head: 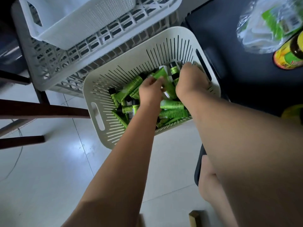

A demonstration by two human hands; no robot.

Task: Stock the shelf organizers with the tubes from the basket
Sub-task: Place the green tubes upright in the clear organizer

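Down at the bottom edge, a small wooden block (pixel 194 216) sits on the white tile floor (pixel 49 169). A bare leg (pixel 211 185) shows beside it on the right. Two bare arms reach forward and down into a cream basket (pixel 111 136) with thin slits in its walls. The basket stands on the floor.

The basket holds a messy pile of green tubes (pixel 173 113) with black caps. They lie every which way, mostly along its near and left sides.

The left hand (pixel 150 92) is in the middle of the basket. Its fingers curl over one green tube (pixel 159 74) and hold it. That tube points toward the far right corner.

The right hand (pixel 191 79) is just beside it, by the right wall. Its fingers dig down among the tubes in the far right corner. They are hidden, so I cannot tell if it holds anything.

On the left, dark wooden bars (pixel 41 110) cross over the floor.

Behind the basket is a grey lattice crate (pixel 65 66), touching its far left side. A white bin (pixel 73 22) sits tilted on top of the crate.

On the far right is a dark surface (pixel 229 38). On it lie a blurry clear plastic bag (pixel 262 27) with green things inside and a bottle (pixel 291 54) with a yellow and green label.
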